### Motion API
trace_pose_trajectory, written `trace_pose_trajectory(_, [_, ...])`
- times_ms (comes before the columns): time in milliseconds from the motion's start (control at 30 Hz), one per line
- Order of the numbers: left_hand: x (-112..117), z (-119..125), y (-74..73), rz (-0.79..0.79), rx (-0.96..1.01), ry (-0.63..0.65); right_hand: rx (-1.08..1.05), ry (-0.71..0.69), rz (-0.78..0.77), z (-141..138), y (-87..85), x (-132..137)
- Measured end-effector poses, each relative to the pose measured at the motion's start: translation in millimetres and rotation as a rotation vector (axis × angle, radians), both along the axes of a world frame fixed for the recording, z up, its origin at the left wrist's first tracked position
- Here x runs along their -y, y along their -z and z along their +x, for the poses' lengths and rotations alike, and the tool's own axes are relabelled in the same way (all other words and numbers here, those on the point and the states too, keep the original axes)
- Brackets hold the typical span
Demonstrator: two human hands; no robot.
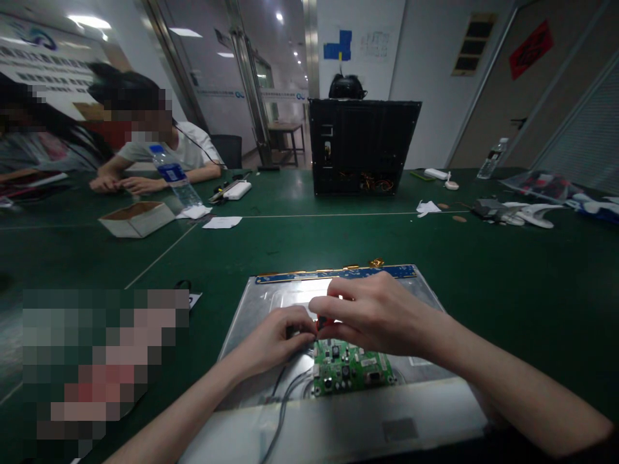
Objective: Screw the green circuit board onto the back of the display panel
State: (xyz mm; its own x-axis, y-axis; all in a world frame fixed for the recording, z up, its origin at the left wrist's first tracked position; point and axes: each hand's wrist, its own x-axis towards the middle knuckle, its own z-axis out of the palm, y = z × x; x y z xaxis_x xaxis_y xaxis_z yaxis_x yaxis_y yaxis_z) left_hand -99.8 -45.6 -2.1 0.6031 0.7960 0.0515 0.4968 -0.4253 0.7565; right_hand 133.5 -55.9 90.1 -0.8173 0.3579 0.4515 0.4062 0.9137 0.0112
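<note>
A flat metal-backed display panel [251, 309] lies on the table in front of me, with a green circuit board [355, 367] on it. My right hand [372, 312] is closed around a red-and-black screwdriver [323, 322] above the board's far left corner; most of the tool is hidden by the fingers. At that same corner my left hand [280, 335] has thumb and fingers pinched together, close to the screwdriver. Whatever sits between its fingertips is too small to make out. Dark cables [283, 412] run from the board's left side over the panel's near edge.
A narrow blue circuit strip [333, 274] runs along the panel's far edge. On the green table [271, 238] stand a cardboard tray [138, 219], a water bottle [176, 177] and a black open-backed case [365, 145]. Two people sit at the far left.
</note>
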Motion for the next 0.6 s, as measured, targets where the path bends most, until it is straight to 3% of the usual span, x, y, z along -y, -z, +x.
trace_pose_trajectory(267, [0.4,-0.7,0.6,-0.036,-0.001,0.004,-0.015,-0.054,-0.177,0.9,-3.1,2.5])
trace_pose_trajectory(600, [1.2,0.2,-1.1,-0.028,-0.009,-0.007,-0.004,-0.003,-0.071,-1.6,-1.7,2.3])
